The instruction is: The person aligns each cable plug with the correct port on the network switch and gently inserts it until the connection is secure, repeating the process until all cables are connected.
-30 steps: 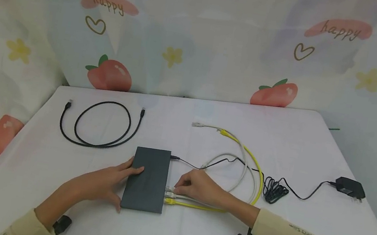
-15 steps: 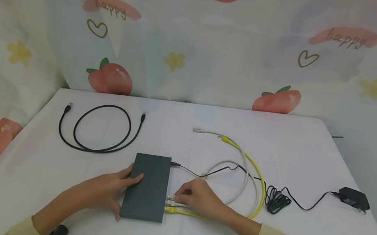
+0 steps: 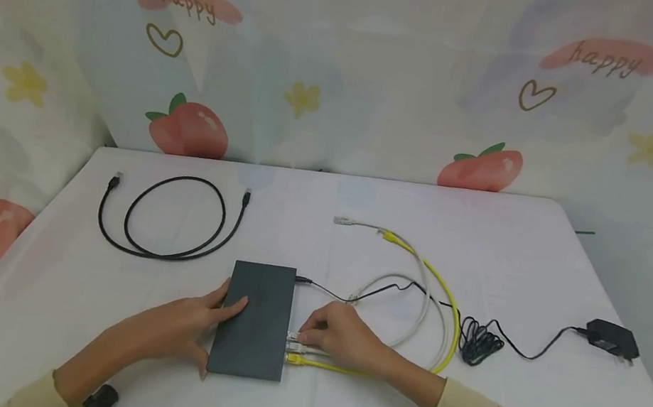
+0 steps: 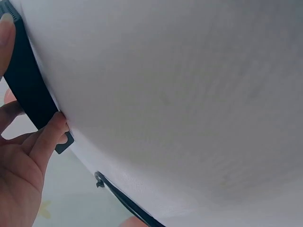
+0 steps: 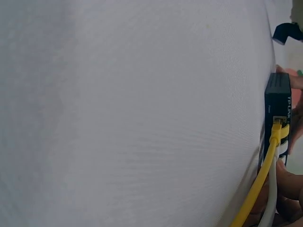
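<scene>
A dark flat network switch point(image 3: 255, 321) lies on the table; the right wrist view shows "TP-LINK" on its port side. My left hand point(image 3: 179, 323) holds its left edge, index finger on top and thumb at the near corner. At the right side my right hand point(image 3: 343, 336) pinches a pale Ethernet plug point(image 3: 293, 335) right at the ports, partly hidden by the fingers. Nearer me, a white Ethernet plug point(image 3: 296, 347) and a yellow Ethernet plug point(image 3: 295, 359) sit in the ports. In the right wrist view, the yellow cable point(image 5: 259, 189) runs beside a white cable point(image 5: 271, 198).
A coiled black cable point(image 3: 168, 256) lies at the back left. Loose ends of the white cable point(image 3: 344, 221) and yellow cable point(image 3: 391, 237) lie at the back. A thin black power lead point(image 3: 343, 298) runs from the switch to a black power adapter point(image 3: 611, 338) at right.
The head view shifts slightly. Both hands keep their places on the switch and the plug, with the right fingertips staying close to the ports.
</scene>
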The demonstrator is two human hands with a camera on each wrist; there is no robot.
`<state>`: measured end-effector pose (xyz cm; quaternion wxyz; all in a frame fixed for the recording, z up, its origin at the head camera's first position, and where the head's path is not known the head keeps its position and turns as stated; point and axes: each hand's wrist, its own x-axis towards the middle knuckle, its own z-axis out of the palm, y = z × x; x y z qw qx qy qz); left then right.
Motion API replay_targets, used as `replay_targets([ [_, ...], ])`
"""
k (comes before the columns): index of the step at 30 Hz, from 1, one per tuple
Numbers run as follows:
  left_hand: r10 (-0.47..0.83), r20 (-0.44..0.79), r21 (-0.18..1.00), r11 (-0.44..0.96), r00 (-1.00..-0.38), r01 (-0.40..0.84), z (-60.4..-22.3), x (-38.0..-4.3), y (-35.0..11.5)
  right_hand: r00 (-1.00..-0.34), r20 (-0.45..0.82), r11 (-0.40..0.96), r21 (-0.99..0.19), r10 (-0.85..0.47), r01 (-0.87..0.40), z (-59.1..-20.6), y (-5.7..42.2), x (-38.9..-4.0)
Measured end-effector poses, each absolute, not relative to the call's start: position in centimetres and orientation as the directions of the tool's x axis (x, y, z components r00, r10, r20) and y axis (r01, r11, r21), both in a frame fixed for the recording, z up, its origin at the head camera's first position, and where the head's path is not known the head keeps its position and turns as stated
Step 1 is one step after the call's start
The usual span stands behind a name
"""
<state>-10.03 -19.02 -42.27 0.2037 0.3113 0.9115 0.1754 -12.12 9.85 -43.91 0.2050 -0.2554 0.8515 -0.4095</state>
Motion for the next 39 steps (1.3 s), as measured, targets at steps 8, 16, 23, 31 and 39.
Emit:
replay_targets([
  [8,0.628,-0.290,0.441,0.758,-0.722,0.481,-42.19,-9.97,-19.14,-0.783,-0.147,0.539,-0.799,-0.604,-0.266,-43.79,9.64,-12.16],
  [16,0.635,-0.398,0.650,0.705,-0.662,0.285,-42.28,-9.83,-19.63,-0.774,-0.121,0.538,-0.784,-0.622,-0.310,-44.50,10.20,-11.78],
  [23,0.654,-0.342,0.657,0.680,-0.674,0.326,-42.40,-9.73,-19.83,-0.754,-0.074,0.519,-0.769,-0.652,-0.374,-44.55,10.45,-11.70],
  [31,0.631,-0.352,0.665,0.689,-0.692,0.290,-42.42,-9.61,-19.75,-0.744,-0.096,0.515,-0.779,-0.662,-0.358,-44.30,10.29,-11.60],
  [39,0.626,-0.347,0.654,0.695,-0.699,0.298,-42.14,-9.47,-19.74,-0.754,-0.085,0.522,-0.771,-0.651,-0.364,-44.12,10.47,-11.61],
])
